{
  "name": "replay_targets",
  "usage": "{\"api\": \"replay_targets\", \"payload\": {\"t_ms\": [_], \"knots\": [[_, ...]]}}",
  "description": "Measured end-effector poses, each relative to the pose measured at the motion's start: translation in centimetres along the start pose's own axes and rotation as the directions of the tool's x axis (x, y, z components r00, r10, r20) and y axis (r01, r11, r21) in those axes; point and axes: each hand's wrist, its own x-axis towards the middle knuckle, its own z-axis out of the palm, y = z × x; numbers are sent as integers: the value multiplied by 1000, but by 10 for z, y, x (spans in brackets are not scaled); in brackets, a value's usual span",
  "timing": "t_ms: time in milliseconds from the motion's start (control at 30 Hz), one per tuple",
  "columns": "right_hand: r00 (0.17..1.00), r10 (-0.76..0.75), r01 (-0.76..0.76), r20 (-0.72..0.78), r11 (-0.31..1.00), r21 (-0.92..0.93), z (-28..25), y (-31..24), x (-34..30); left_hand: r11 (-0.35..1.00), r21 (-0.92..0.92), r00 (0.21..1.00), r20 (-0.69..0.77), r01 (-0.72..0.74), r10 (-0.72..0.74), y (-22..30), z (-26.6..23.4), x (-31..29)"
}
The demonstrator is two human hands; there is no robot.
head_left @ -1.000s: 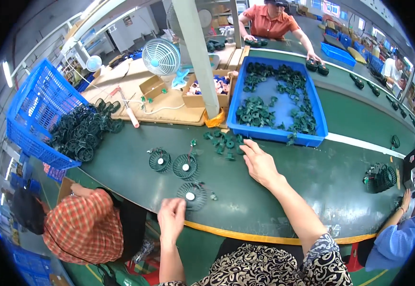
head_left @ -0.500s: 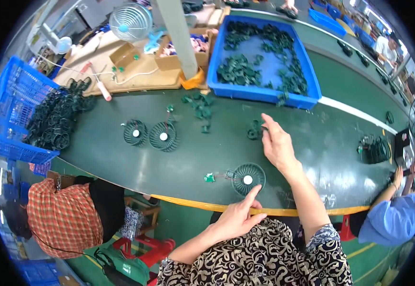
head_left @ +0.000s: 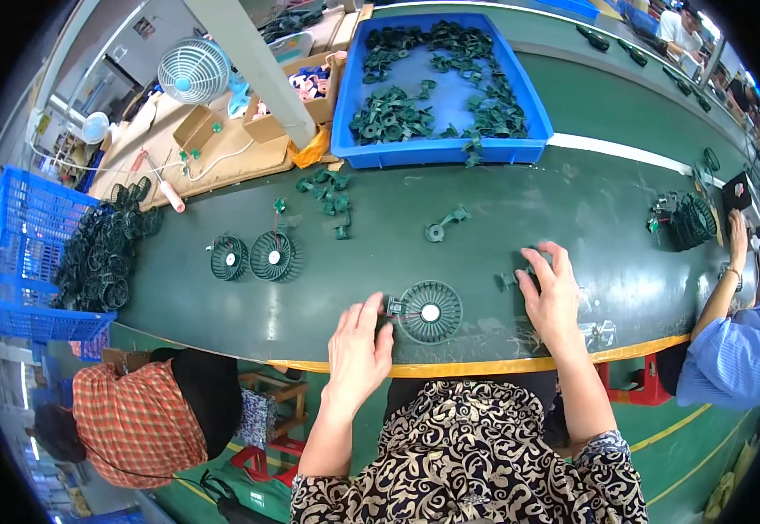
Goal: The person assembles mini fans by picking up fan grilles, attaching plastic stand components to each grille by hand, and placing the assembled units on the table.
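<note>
A round dark green fan cage (head_left: pixel 430 325) with a white hub lies flat near the table's front edge. My left hand (head_left: pixel 358 348) is beside it, fingers bent at the dark block (head_left: pixel 395 306) on the cage's left side. The hand covers what is beneath its fingertips, so I cannot make out what it grips. Right of the cage, my right hand (head_left: pixel 552 297) has thumb and fingers curled around a small dark green plastic bracket (head_left: pixel 507 280), partly hidden by them. Another green bracket (head_left: pixel 447 224) lies on the table beyond the cage.
Two more fan cages (head_left: pixel 272 256) and a cluster of brackets (head_left: pixel 327 194) lie to the left. A blue tray (head_left: pixel 439 155) of brackets stands at the back, a blue crate (head_left: pixel 44 319) with cage parts far left. A co-worker's hand (head_left: pixel 737 240) is near stacked cages (head_left: pixel 688 220) at right.
My left hand has moved left from the cage's near rim to its side block, covering the small green circuit board. My right hand has come nearer and to the right, now at a bracket.
</note>
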Motion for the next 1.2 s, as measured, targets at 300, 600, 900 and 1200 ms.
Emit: {"api": "replay_targets", "payload": {"t_ms": [300,600,900,1200], "knots": [[986,92,-96,139,995,22,-25,10,-7,1000,-22,999,27,-21,22,4,3,-3],[953,120,-116,277,993,-34,-28,0,-8,946,-263,979,132,187,-157,4,19,-10],[897,-320,219,304,921,323,-9,-64,-15,921,-330,970,193,205,-147,2,26,-8],[849,-338,280,407,940,198,8,-67,-11,946,-222,958,219,234,-186,9,26,-5]]}}
